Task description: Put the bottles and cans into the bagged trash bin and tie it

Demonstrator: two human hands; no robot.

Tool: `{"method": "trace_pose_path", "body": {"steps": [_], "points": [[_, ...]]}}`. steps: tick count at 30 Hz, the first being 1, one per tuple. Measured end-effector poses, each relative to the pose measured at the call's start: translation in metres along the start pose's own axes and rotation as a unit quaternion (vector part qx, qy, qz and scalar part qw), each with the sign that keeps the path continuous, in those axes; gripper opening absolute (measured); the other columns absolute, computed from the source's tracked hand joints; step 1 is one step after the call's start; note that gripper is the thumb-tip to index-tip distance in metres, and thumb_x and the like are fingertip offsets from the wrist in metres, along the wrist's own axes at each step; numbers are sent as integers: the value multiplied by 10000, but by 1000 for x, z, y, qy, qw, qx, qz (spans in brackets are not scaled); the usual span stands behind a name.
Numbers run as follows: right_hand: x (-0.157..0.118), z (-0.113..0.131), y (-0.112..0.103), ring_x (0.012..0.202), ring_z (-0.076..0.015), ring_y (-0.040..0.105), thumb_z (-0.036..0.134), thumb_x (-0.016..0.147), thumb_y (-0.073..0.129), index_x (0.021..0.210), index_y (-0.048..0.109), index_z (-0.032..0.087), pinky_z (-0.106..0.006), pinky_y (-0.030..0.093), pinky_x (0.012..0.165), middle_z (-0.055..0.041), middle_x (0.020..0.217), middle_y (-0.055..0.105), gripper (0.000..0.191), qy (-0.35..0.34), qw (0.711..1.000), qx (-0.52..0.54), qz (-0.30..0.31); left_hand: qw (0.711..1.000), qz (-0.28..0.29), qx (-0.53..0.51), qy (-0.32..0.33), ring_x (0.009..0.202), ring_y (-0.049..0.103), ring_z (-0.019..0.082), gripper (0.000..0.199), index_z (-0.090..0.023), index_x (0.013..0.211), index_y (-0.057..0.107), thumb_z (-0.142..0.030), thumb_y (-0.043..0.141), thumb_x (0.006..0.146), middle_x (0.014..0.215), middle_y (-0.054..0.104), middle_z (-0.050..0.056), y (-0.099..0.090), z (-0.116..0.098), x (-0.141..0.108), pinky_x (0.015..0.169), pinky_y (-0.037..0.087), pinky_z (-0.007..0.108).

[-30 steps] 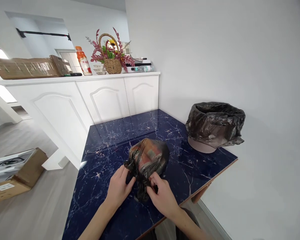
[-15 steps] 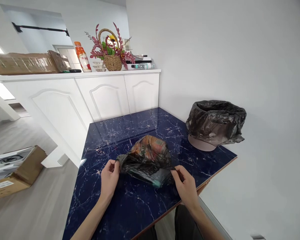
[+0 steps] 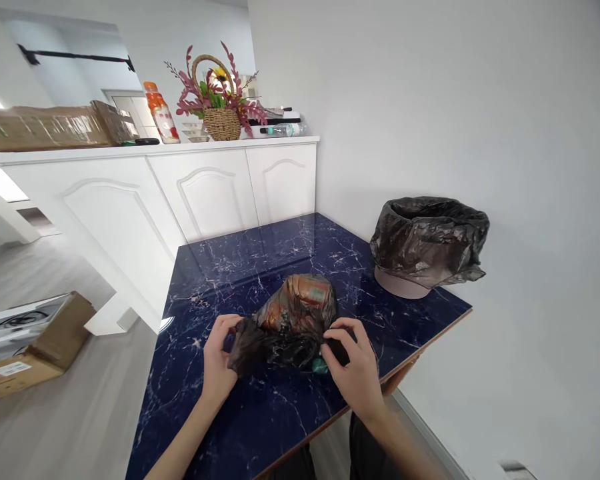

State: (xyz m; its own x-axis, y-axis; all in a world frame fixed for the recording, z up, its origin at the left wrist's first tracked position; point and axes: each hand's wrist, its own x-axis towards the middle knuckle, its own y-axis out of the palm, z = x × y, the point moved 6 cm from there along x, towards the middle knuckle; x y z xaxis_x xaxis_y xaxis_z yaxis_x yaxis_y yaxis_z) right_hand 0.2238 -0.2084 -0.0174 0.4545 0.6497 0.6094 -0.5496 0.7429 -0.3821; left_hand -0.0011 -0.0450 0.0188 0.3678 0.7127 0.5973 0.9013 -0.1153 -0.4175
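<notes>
A thin black plastic bag (image 3: 285,343) lies on the dark blue marbled table, with orange-brown packaging showing through its far side. Near its front right, something teal shows, partly hidden by the bag and my fingers. My left hand (image 3: 223,353) grips the bag's gathered left end, thumb and fingers closed on the film. On the opposite side, my right hand (image 3: 350,353) pinches the bag's edge between thumb and fingertips. Farther back on the right stands a pale bin (image 3: 403,285), lined with another black bag (image 3: 430,240) folded over its rim.
The marbled table (image 3: 240,260) meets a white cabinet (image 3: 217,190) at the back and a white wall on the right. On the cabinet top are a flower basket (image 3: 223,123), an orange-capped bottle (image 3: 163,117) and a cardboard box (image 3: 45,127). Another open carton (image 3: 50,347) sits on the floor at left.
My right hand has moved inward to the left, and the bag's opening has bunched together. My left hand has turned and gathered more film. The view has shifted slightly.
</notes>
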Motion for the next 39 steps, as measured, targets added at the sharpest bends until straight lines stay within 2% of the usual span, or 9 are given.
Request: {"method": "trace_pose_path", "body": {"steps": [8, 13, 15, 17, 20, 24, 28, 32, 39], "points": [[12, -20, -18, 1088, -258, 658, 459, 1091, 499, 1009, 679, 253, -393, 513, 950, -104, 1165, 685, 285, 95, 972, 215, 28, 968, -121, -91, -200, 1079, 674, 287, 355, -205, 1125, 711, -451, 682, 872, 1103, 739, 68, -44, 42, -12, 980, 544, 403], [21, -39, -18, 1127, -288, 683, 565, 1014, 605, 1151, 726, 269, -415, 531, 1000, -90, 1190, 738, 348, 146, 934, 316, 87, 969, -239, 50, -45, 1163, 617, 271, 358, -247, 1273, 583, -285, 665, 926, 1258, 618, 84, -73, -16, -43, 1064, 504, 455], [24, -50, -16, 1151, -300, 687, 569, 980, 647, 1209, 724, 278, -428, 536, 1019, -90, 1212, 744, 378, 163, 924, 336, 83, 971, -174, 133, 91, 1112, 627, 265, 240, -253, 1167, 610, -185, 640, 939, 1164, 626, 77, -59, -59, -53, 1025, 522, 446], [29, -63, -14, 1151, -303, 694, 567, 960, 656, 1220, 719, 277, -434, 547, 1015, -95, 1212, 744, 393, 173, 918, 350, 72, 966, 8, 171, 191, 1110, 659, 248, 262, -268, 1177, 637, -118, 578, 971, 1149, 679, 70, -25, -90, -62, 973, 556, 400], [36, -84, -12, 1077, -295, 718, 595, 942, 625, 1190, 709, 265, -432, 577, 948, -102, 1156, 750, 421, 191, 909, 367, 50, 929, 182, 231, 225, 1350, 605, 277, 438, -266, 1466, 546, -192, 563, 1035, 1435, 665, 96, 19, -102, -70, 1093, 536, 428], [44, -111, -12, 945, -277, 725, 569, 901, 674, 1141, 703, 244, -418, 589, 850, -96, 1041, 752, 405, 225, 905, 360, 23, 923, 181, 294, 169, 1471, 520, 348, 663, -243, 1664, 315, -417, 559, 1074, 1601, 547, 149, 43, -79, -60, 1110, 534, 502], [46, -125, -10, 791, -240, 695, 573, 872, 686, 1017, 676, 232, -392, 584, 754, -67, 890, 732, 370, 247, 909, 335, 0, 926, 129, 310, 175, 1224, 670, 324, 420, -265, 1489, 546, -399, 521, 1092, 1305, 723, 124, 43, -66, -52, 958, 561, 452], [46, -118, -3, 742, -211, 676, 539, 835, 721, 967, 682, 225, -365, 569, 729, -42, 842, 732, 343, 231, 919, 318, 32, 923, 90, 294, 232, 948, 691, 247, 120, -252, 1067, 703, -252, 582, 1066, 984, 752, 53, 36, -80, -56, 914, 500, 405], [47, -109, -2, 712, -187, 655, 472, 866, 670, 955, 671, 227, -345, 547, 703, -27, 833, 719, 261, 210, 927, 303, 71, 904, 171, 240, 311, 1068, 696, 269, 102, -251, 1021, 689, -190, 608, 1033, 1073, 767, 67, 40, -104, -94, 925, 542, 412]]}}
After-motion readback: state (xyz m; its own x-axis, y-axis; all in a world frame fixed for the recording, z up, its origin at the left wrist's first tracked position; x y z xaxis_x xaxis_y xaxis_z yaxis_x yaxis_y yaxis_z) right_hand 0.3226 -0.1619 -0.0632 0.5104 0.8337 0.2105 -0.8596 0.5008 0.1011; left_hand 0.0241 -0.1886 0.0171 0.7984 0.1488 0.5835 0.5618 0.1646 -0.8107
